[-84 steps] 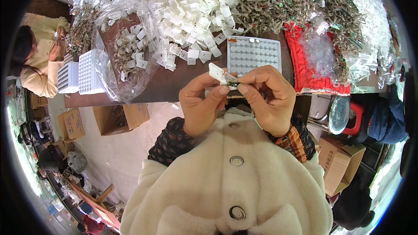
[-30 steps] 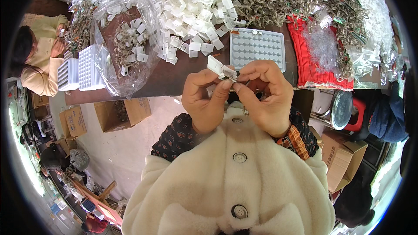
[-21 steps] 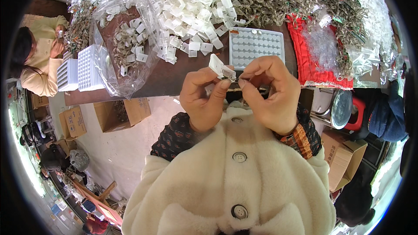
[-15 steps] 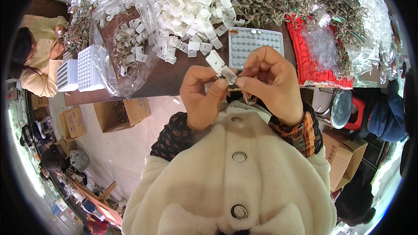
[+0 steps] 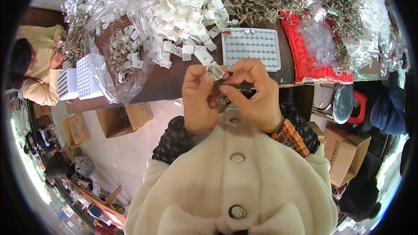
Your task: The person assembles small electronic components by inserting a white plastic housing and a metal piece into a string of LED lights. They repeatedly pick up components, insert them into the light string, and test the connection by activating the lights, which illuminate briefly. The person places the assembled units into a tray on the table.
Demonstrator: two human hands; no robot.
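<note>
Between thumb and fingers, my left hand (image 5: 200, 100) grips a small plastic case (image 5: 215, 70), its white flap standing open at the upper left and its clear hollow part facing up. My right hand (image 5: 254, 95) is closed in a pinch beside the case's right edge; whatever its fingertips hold is too small to make out. Under the fingers hangs a thin clear coil (image 5: 223, 101), partly hidden. Just past my right hand lies a pale tray (image 5: 270, 63) with rows of round pockets and a few silver discs at its far edge.
White plastic cases (image 5: 183, 13) are heaped behind my hands, with tangled wire strands (image 5: 270, 0) to their right. A red cloth (image 5: 300, 56) lies at right. Stacked trays (image 5: 91, 76) and a clear bag (image 5: 143, 76) stand left. A co-worker (image 5: 41, 69) sits at far left.
My right hand has moved left, closer to the case. The case has turned and shifted slightly left, its hollow side now showing more. The whole view has shifted slightly.
</note>
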